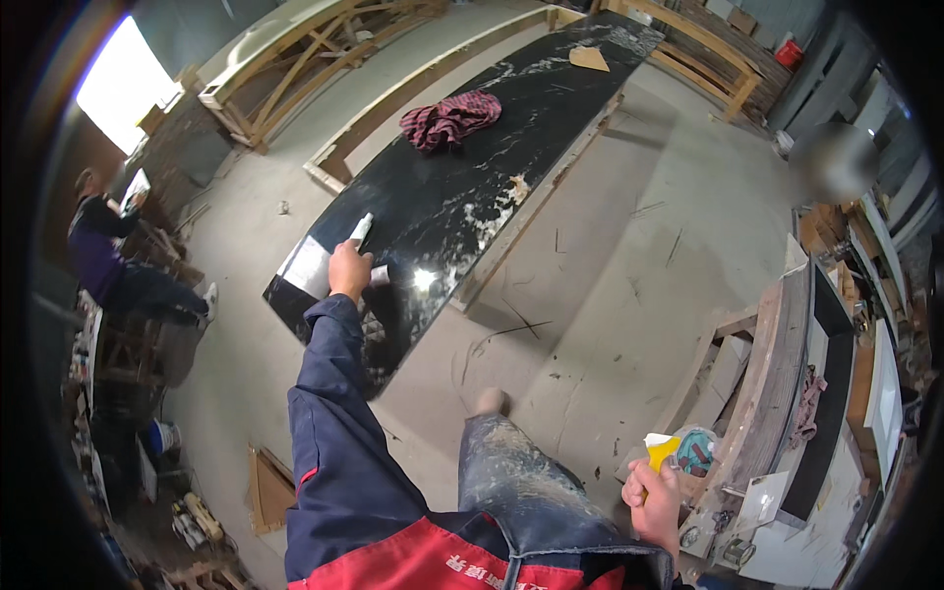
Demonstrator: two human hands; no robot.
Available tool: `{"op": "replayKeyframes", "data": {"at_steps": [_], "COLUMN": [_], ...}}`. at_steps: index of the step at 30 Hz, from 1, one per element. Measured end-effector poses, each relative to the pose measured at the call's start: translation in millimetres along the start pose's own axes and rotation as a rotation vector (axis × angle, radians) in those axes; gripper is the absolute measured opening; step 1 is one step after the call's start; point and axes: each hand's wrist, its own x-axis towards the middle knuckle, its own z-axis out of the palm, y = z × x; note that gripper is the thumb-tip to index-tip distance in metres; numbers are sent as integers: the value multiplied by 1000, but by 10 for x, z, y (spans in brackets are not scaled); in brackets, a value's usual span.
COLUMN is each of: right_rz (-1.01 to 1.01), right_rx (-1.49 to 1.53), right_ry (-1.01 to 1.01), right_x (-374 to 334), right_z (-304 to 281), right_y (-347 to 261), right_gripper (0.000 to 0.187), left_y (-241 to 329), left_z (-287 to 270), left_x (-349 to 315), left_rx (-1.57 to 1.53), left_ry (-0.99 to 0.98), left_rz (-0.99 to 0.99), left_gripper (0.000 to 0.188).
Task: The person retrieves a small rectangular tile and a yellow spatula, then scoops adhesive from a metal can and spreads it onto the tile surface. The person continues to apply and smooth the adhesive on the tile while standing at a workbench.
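A long, glossy black stone slab (393, 206) with white veining stretches away in front of me. Over its near left part, my left hand (349, 270) is closed round a small white tube (362, 230) whose tip points away from me. Low on the right, well apart from the slab, my right hand (653, 501) grips a yellow scraper (662, 449) with a pale blade edge pointing up. A crumpled red-and-black checked cloth (450, 120) lies on the slab beyond my left hand. Farther along sits a tan piece of cardboard (589, 59).
Wooden frames (334, 157) support the slab, and a wooden trestle (295, 84) stands at the back left. Another person (108, 246) sits at the far left. On the right is a cluttered bench (757, 393) with boards. A triangular wooden piece (267, 492) is on the floor.
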Motion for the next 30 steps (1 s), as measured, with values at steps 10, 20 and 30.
{"op": "replayKeyframes", "data": {"at_steps": [10,20,30], "right_rz": [1,-157,-486], "right_rx": [-106,3,16], "right_ry": [78,201,399], "right_x": [388,571,-55], "right_z": [1004,1026,-276], "right_y": [-216,-408,-270], "right_gripper": [8,24,33], "left_y": [-522,1810,4146], "left_z": [526,190,-592], "left_x": [1334,92,-3302], "left_rx": [318,-657,-618], "left_ry": [-122,-775,-1092], "left_rz": [202,630,1645], "left_gripper": [34,31,34]}}
